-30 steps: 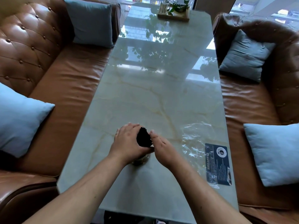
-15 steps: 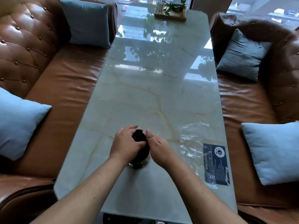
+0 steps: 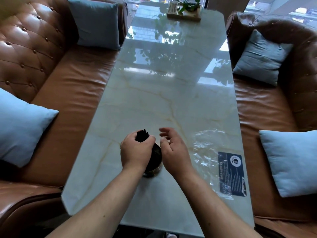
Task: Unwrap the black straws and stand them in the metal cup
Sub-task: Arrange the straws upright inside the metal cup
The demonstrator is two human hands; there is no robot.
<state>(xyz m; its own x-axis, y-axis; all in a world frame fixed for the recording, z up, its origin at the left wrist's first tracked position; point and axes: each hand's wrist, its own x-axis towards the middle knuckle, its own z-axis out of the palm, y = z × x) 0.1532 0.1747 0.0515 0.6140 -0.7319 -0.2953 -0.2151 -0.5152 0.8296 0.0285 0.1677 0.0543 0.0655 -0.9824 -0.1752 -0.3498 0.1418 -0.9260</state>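
Well inside table (image 3: 171, 74) edges: metal cup (image 3: 157, 163), straws (image 3: 142, 135).

Hands: two, a left hand (image 3: 135, 152) and a right hand (image 3: 173, 152).

Metal cup (image 3: 157, 162): one.

Black straws (image 3: 141, 136): one bundle. The straws sit too close together to count singly.

Clear plastic wrapper (image 3: 209, 146): one, bearing one dark label (image 3: 231, 174).

Marble table (image 3: 171, 83): one.

Brown leather sofas: two, the left sofa (image 3: 68, 86) and the right sofa (image 3: 260, 107).

Cushions: four, two to each sofa. Two are light blue, the near left cushion (image 3: 18, 127) and the near right cushion (image 3: 291, 160). Two are grey-blue, the far left cushion (image 3: 96, 23) and the far right cushion (image 3: 260, 55).

Wooden tray (image 3: 184, 15): one, with one green plant (image 3: 188, 4).
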